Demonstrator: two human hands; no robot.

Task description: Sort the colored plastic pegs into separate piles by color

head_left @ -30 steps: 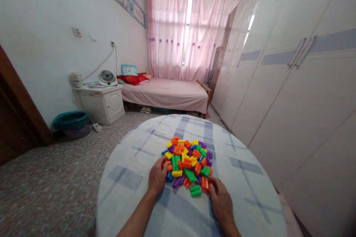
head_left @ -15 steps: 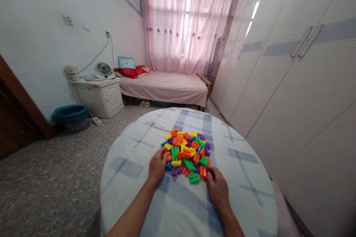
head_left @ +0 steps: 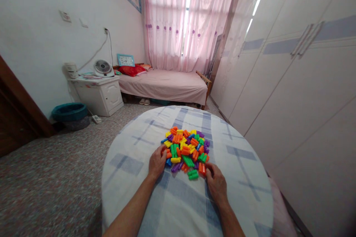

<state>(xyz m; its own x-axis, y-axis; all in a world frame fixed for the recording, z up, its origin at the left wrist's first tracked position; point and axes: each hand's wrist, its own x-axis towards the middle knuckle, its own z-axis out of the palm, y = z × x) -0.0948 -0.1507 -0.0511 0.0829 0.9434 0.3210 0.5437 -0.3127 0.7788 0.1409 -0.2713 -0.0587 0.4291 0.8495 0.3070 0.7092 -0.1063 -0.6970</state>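
Observation:
A heap of small plastic building blocks [head_left: 184,150] in orange, yellow, green, purple and blue lies on the round table. At the heap's left edge rests my left hand [head_left: 157,162], fingers loosely bent against an orange block [head_left: 168,153]; it appears to hold nothing. On the opposite side my right hand [head_left: 216,180] lies beside an orange block [head_left: 202,169], with a gap between thumb and forefinger and no block between them. A green block [head_left: 193,174] sits at the heap's near edge, between the hands. Some fingertips are hidden.
A white and blue checked cloth [head_left: 183,200] covers the table. Beyond it stand a bed [head_left: 167,83], a white bedside cabinet [head_left: 108,98] with a fan [head_left: 103,67], and a teal-rimmed bin [head_left: 69,113]. A tall white wardrobe [head_left: 300,96] lines the right side.
The view has shifted slightly. Both hands keep their places at the sides of the heap, and the blocks look unmoved.

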